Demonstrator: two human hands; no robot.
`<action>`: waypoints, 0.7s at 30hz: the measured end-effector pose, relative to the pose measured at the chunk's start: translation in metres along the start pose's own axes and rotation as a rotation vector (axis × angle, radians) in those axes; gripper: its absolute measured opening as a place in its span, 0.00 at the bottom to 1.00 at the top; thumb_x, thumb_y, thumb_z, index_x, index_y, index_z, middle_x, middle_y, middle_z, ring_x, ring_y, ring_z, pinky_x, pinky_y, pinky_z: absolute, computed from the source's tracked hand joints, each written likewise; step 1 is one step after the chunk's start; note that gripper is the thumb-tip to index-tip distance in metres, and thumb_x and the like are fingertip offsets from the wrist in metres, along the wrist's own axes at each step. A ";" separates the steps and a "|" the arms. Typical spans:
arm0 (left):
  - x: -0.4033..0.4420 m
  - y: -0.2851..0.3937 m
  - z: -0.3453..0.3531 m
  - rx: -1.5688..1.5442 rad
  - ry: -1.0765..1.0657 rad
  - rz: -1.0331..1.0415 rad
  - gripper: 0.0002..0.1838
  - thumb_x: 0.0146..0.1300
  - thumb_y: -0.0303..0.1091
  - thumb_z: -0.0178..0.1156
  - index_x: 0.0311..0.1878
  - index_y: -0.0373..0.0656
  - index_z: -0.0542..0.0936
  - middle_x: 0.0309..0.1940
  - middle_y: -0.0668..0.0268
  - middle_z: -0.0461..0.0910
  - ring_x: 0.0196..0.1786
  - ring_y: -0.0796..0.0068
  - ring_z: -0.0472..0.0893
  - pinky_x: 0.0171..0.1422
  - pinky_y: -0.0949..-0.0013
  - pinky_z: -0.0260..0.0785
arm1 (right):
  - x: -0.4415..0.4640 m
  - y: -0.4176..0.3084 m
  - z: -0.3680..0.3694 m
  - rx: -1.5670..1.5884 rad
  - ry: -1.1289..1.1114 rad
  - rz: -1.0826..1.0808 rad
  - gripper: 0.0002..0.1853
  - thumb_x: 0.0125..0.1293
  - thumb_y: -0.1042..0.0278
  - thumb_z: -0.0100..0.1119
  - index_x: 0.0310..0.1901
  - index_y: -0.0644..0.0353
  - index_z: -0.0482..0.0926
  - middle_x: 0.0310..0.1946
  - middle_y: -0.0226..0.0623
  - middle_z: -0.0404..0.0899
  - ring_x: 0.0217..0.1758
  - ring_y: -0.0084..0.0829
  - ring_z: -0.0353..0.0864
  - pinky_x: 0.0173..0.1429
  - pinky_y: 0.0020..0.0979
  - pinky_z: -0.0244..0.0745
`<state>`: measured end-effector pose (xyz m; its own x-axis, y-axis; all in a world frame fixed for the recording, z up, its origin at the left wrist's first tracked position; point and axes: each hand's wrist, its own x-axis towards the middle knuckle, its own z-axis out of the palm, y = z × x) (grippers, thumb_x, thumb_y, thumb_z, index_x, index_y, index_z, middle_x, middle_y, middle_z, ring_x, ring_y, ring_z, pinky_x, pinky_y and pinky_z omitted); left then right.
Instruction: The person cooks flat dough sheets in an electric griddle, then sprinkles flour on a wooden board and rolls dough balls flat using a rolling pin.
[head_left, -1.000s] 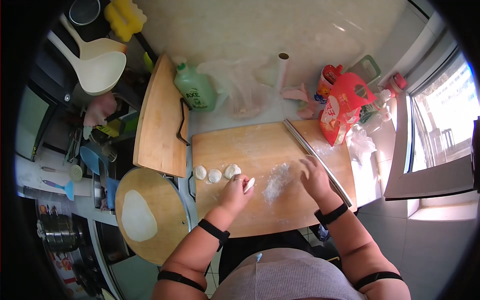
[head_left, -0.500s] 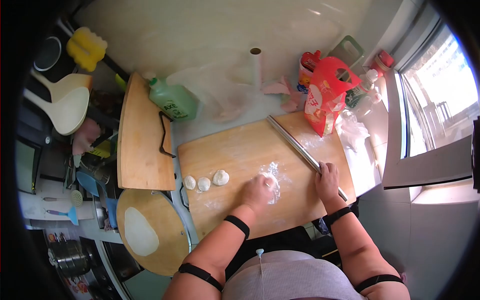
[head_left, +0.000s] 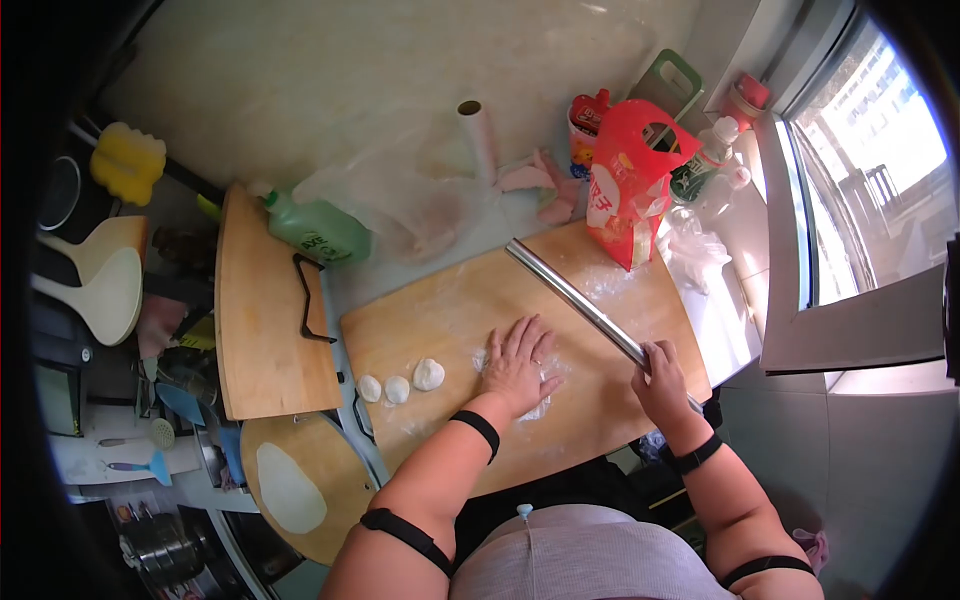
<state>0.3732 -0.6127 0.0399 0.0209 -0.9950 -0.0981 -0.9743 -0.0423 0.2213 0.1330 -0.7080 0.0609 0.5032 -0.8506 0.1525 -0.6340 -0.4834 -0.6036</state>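
My left hand (head_left: 515, 368) lies palm down on the wooden board (head_left: 440, 310), fingers spread, over a patch of white flour (head_left: 540, 408). Any dough beneath the palm is hidden. At the board's right side, my right hand (head_left: 660, 385) grips the lower part of a steel rolling pin (head_left: 580, 302), which slants up and left. Several small dough pieces sit in a short row left of my left hand; the largest dough ball (head_left: 429, 374) is nearest to it. A rolled-out dough sheet (head_left: 290, 488) rests on a round wooden board (head_left: 350, 470) at lower left.
A red plastic bag (head_left: 632, 190) stands at the board's back right corner. Behind the board are a green AXE bottle (head_left: 322, 228) and crumpled clear plastic (head_left: 410, 200). An upright wooden board (head_left: 265, 310) borders the left side; a window (head_left: 880, 170) is at right.
My left hand has gone from closed fingers over the floured patch to flat and spread. My right hand still holds the rolling pin. The head view has shifted slightly.
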 end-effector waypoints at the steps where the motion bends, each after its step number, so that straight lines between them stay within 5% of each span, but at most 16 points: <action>1: 0.001 0.000 0.000 -0.008 -0.050 -0.021 0.43 0.60 0.60 0.57 0.73 0.46 0.59 0.75 0.58 0.49 0.78 0.58 0.42 0.77 0.39 0.36 | -0.001 -0.002 -0.005 0.012 0.006 -0.011 0.20 0.51 0.81 0.58 0.49 0.65 0.72 0.42 0.47 0.72 0.42 0.49 0.77 0.44 0.41 0.76; 14: 0.013 -0.001 -0.001 -0.056 -0.062 -0.012 0.45 0.52 0.59 0.62 0.70 0.44 0.63 0.72 0.58 0.54 0.77 0.60 0.46 0.76 0.41 0.40 | 0.006 -0.002 -0.009 0.113 -0.027 0.023 0.18 0.54 0.81 0.59 0.48 0.64 0.71 0.39 0.46 0.71 0.37 0.46 0.77 0.40 0.39 0.75; 20: -0.001 -0.027 0.015 -0.251 0.170 0.035 0.34 0.58 0.49 0.62 0.63 0.41 0.68 0.66 0.57 0.63 0.72 0.58 0.59 0.75 0.50 0.48 | 0.003 -0.016 -0.017 0.060 -0.046 -0.051 0.17 0.52 0.81 0.58 0.45 0.64 0.72 0.39 0.46 0.71 0.37 0.47 0.76 0.40 0.40 0.75; 21: -0.012 -0.039 0.021 -0.548 0.313 -0.170 0.30 0.59 0.45 0.62 0.61 0.40 0.69 0.63 0.55 0.65 0.68 0.56 0.63 0.72 0.52 0.53 | -0.002 -0.015 -0.018 0.056 -0.049 -0.064 0.16 0.52 0.81 0.58 0.45 0.64 0.72 0.39 0.46 0.71 0.37 0.47 0.76 0.40 0.40 0.75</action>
<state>0.4065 -0.5975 0.0117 0.3096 -0.9463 0.0934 -0.6982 -0.1595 0.6979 0.1307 -0.7027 0.0836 0.5704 -0.8066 0.1547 -0.5664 -0.5227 -0.6372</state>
